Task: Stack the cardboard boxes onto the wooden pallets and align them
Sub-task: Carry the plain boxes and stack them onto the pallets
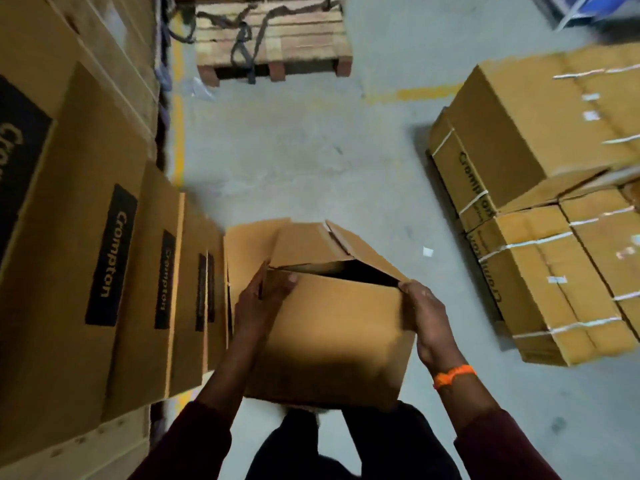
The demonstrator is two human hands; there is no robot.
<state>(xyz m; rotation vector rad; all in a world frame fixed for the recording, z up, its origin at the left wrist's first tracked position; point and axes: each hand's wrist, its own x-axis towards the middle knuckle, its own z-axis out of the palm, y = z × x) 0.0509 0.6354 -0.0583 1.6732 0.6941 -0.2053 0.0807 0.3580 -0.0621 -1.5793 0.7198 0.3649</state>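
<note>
Gripping box (pixel 332 334), seemingly, left hand (pixel 256 306), right hand (pixel 427 317)

Grey concrete floor (pixel 294 150) marked with a yellow line (pixel 178 133) along its left edge, a white paper scrap (pixel 427 251) near its middle, dark straps (pixel 242 46) at the far edge, something blue (pixel 585 8) in the far right corner.

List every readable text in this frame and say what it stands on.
"Crompton": black label on a left-row box.
"Crompton": next label along, fainter.
"Crompton": printed on the strapped box at right.
Too blurred: farther labels, white stickers.
</note>
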